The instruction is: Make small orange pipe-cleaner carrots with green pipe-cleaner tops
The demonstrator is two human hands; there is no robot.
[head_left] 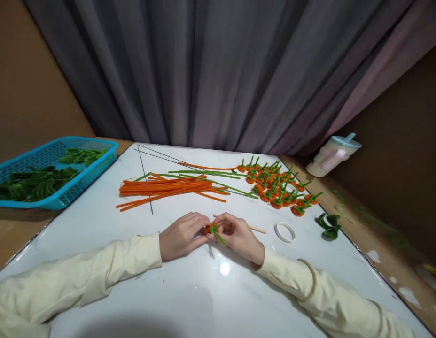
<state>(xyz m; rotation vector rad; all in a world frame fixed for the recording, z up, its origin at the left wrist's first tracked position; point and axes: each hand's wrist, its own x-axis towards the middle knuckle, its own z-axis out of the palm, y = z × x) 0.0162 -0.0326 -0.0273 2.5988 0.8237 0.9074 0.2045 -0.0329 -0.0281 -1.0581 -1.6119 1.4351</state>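
Between my two hands, just above the white tabletop, is a small pipe-cleaner pumpkin point(211, 229), orange with a green top and a green stem pointing down to the right. My left hand point(185, 234) pinches its orange side with thumb and fingertips. From the other side, my right hand point(239, 236) has its fingers closed on the pumpkin near the green part. Some of the fingertips hide the pumpkin's edges. Behind my right hand lies a thin wooden stick point(257, 229), partly covered by it.
Orange pipe cleaners point(165, 188) lie bundled beyond my hands, with green pipe cleaners point(204, 172) behind. Several finished pumpkins point(270, 188) stand at back right. A white ring point(284, 232), green curled pieces point(329, 226) and a tumbler point(332, 155) are rightward; a blue basket point(66, 195) is left.
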